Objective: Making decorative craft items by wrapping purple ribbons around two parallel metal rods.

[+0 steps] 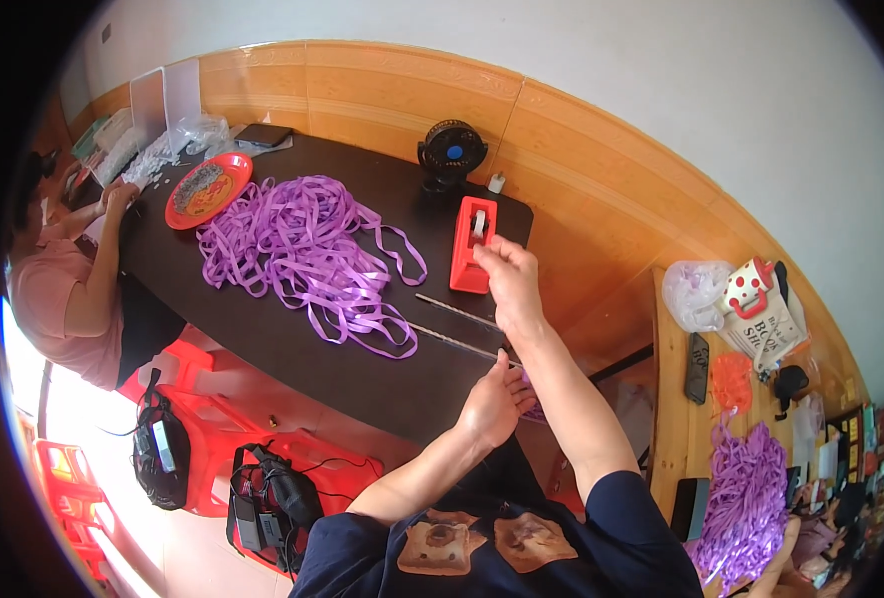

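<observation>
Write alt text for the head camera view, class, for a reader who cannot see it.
A person's right hand reaches to a red tape dispenser on a dark table, while the left hand rests at the table's edge. A heap of purple ribbon lies beside it; another person sits at the far end.

Purple ribbon (302, 249), red tape dispenser (473, 245), orange-red plate (209, 189), dark table (293, 339)

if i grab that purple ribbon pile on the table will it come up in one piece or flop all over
The purple ribbon pile would probably flop: it lies in loose, tangled loops, so strands would likely trail and snag. It looks thin and light, and loops near the table edge might slide off.
</observation>
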`<state>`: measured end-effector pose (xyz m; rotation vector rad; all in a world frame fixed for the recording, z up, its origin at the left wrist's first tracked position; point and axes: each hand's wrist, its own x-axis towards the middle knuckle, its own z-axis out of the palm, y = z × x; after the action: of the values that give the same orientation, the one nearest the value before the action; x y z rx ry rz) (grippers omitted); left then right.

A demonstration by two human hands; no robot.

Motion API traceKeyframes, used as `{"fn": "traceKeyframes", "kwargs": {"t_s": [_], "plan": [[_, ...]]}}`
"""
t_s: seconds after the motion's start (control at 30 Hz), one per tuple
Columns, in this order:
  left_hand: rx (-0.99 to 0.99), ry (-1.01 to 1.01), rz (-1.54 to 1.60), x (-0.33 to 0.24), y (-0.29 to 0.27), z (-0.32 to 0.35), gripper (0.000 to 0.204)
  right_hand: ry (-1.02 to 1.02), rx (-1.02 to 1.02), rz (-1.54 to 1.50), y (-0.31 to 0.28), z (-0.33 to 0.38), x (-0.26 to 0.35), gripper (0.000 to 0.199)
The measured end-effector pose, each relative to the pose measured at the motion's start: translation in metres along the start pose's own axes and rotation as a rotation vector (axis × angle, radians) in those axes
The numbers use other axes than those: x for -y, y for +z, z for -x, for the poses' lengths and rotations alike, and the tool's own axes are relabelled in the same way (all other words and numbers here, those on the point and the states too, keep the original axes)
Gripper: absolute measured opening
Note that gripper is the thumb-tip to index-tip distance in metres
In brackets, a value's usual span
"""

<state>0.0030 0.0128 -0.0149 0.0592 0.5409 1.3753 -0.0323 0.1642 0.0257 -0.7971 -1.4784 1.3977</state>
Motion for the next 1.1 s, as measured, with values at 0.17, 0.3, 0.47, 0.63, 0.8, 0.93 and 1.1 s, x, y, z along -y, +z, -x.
{"fn": "traceKeyframes", "kwargs": {"t_s": [0.17, 0.3, 0.47, 0.63, 0.8, 0.93, 1.1], "plan": [[-0.041, 0.076, 0.041, -0.002, 0.011, 0.007, 0.056, -0.165, -0.036, 0.338, -0.006, 0.031, -0.010, 0.012], [-0.031, 0.046, 0.022, -0.003, 0.011, 0.009, 0.055, -0.068, -0.043, 0.383, -0.016, 0.031, -0.023, 0.014], [-0.032, -0.003, 0.016, 0.002, 0.009, 0.004, 0.061, -0.151, 0.018, 0.606, -0.044, 0.020, -0.042, 0.011], [-0.060, -0.015, -0.061, -0.003, 0.009, 0.007, 0.071, -0.145, 0.271, 0.367, -0.083, 0.033, 0.006, 0.010], [-0.047, -0.013, -0.093, -0.005, 0.009, 0.008, 0.072, 0.195, 0.610, 0.264, -0.135, 0.046, 0.049, 0.013], [-0.045, -0.013, -0.114, -0.007, 0.012, 0.009, 0.072, 0.091, 0.766, 0.500, -0.154, 0.052, 0.020, 0.016], [-0.030, -0.012, -0.160, -0.005, 0.015, 0.011, 0.072, 0.138, 0.763, 0.454, -0.159, 0.051, 0.002, 0.016]]}}
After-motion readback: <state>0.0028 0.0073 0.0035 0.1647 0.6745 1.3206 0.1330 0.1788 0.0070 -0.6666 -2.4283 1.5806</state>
